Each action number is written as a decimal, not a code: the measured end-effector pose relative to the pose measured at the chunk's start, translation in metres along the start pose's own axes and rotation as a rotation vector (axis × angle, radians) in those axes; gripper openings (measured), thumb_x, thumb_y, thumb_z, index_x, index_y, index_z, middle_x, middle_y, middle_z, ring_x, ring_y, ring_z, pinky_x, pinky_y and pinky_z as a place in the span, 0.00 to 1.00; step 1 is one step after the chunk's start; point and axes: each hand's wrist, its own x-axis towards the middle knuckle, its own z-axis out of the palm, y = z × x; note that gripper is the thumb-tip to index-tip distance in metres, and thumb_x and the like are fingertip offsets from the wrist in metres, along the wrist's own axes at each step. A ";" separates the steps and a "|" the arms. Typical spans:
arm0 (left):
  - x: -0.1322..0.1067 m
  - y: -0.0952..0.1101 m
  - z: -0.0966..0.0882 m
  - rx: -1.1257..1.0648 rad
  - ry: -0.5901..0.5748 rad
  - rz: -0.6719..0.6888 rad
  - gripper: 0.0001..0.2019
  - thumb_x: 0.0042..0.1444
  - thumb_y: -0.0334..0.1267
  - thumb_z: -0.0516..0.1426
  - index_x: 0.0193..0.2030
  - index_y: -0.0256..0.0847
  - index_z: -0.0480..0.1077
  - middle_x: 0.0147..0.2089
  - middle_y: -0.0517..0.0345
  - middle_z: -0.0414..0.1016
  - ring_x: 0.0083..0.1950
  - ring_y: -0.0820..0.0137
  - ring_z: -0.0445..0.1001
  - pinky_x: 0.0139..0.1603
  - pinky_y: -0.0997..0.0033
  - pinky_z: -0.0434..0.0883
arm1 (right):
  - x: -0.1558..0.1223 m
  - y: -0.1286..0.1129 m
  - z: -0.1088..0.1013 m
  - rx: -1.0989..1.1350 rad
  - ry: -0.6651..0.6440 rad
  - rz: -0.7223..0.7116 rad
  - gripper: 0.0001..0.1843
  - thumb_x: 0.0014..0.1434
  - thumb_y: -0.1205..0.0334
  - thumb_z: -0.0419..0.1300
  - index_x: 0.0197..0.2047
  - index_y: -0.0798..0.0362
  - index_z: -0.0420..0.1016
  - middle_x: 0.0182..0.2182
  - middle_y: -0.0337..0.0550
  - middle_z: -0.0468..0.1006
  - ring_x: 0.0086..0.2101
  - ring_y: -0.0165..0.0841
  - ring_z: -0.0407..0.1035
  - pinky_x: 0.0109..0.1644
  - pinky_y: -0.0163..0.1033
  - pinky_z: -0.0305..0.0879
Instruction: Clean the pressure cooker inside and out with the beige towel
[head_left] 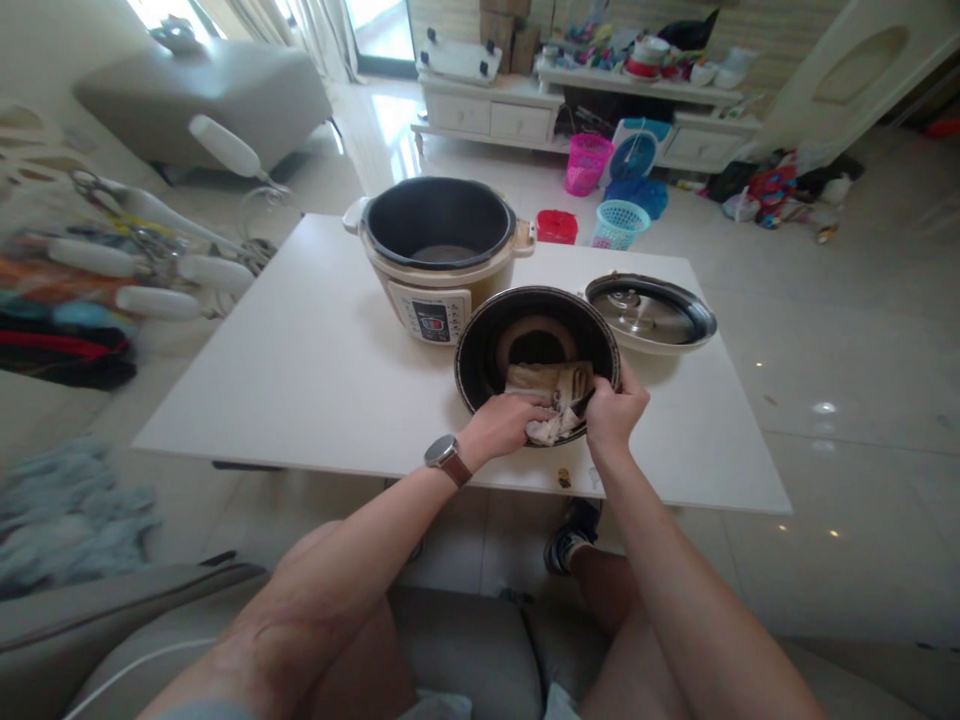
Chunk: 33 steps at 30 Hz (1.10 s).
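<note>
A black inner pot [480, 345] stands tilted toward me on the white table [315, 370]. Inside it lies a crumpled beige and white cloth [551, 385]. My left hand [502, 425], with a watch on the wrist, presses closed fingers onto the cloth at the pot's near side. My right hand [615, 410] grips the pot's near right rim, fingers curled over the edge and touching the cloth. Behind the pot stands the beige cooker body [439, 250], open, with a dark cavity. Its metal lid [651, 312] lies to the right on the table.
A red container [556, 226] sits past the table's far edge. Pink [587, 163] and blue baskets [619, 222] stand on the floor beyond. A clothes rack with hangers [142, 265] is at the left. A white cabinet [487, 115] lines the far wall. My knees are below.
</note>
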 end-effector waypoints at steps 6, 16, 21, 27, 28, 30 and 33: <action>-0.001 -0.002 0.003 0.092 -0.011 0.105 0.25 0.63 0.27 0.54 0.61 0.55 0.79 0.67 0.59 0.77 0.65 0.64 0.76 0.61 0.69 0.73 | 0.028 -0.004 -0.009 0.048 -0.140 0.012 0.33 0.46 0.70 0.59 0.57 0.53 0.80 0.53 0.49 0.83 0.54 0.42 0.77 0.66 0.53 0.70; 0.010 -0.004 0.014 -0.315 0.220 -0.164 0.29 0.57 0.20 0.51 0.61 0.45 0.77 0.62 0.56 0.81 0.65 0.63 0.77 0.68 0.64 0.70 | 0.010 -0.022 -0.011 0.022 -0.245 -0.111 0.31 0.47 0.70 0.55 0.52 0.50 0.85 0.51 0.42 0.86 0.55 0.42 0.77 0.69 0.53 0.67; 0.025 0.013 0.026 -0.570 0.370 -0.086 0.24 0.60 0.22 0.50 0.58 0.37 0.76 0.61 0.49 0.80 0.61 0.64 0.78 0.65 0.65 0.71 | 0.000 -0.013 0.001 0.044 -0.171 -0.073 0.28 0.49 0.67 0.54 0.51 0.49 0.85 0.47 0.42 0.86 0.52 0.40 0.78 0.66 0.52 0.68; 0.018 0.012 0.002 -0.157 0.000 -0.063 0.23 0.56 0.22 0.53 0.50 0.46 0.82 0.51 0.52 0.85 0.55 0.59 0.81 0.55 0.65 0.74 | 0.010 0.010 0.000 0.032 -0.063 0.074 0.21 0.48 0.63 0.58 0.43 0.52 0.86 0.35 0.40 0.84 0.41 0.39 0.77 0.54 0.47 0.73; 0.016 0.010 -0.001 -0.051 -0.024 -0.106 0.22 0.58 0.24 0.54 0.51 0.47 0.83 0.49 0.50 0.86 0.53 0.57 0.82 0.55 0.64 0.75 | 0.011 0.012 -0.001 0.037 -0.050 0.085 0.21 0.48 0.63 0.58 0.43 0.53 0.86 0.36 0.41 0.85 0.40 0.39 0.77 0.53 0.46 0.72; 0.012 0.009 -0.003 0.116 -0.018 -0.182 0.21 0.60 0.26 0.54 0.52 0.47 0.83 0.48 0.45 0.85 0.51 0.54 0.83 0.54 0.60 0.75 | 0.010 0.012 -0.002 0.038 -0.039 0.088 0.21 0.47 0.63 0.58 0.43 0.54 0.86 0.37 0.42 0.85 0.40 0.39 0.76 0.52 0.46 0.72; 0.009 0.011 0.002 0.196 0.007 -0.178 0.20 0.62 0.28 0.53 0.54 0.45 0.82 0.49 0.42 0.85 0.51 0.52 0.83 0.52 0.58 0.76 | 0.006 0.006 -0.001 0.019 -0.058 0.049 0.21 0.47 0.64 0.57 0.43 0.54 0.85 0.39 0.43 0.85 0.42 0.41 0.76 0.56 0.48 0.70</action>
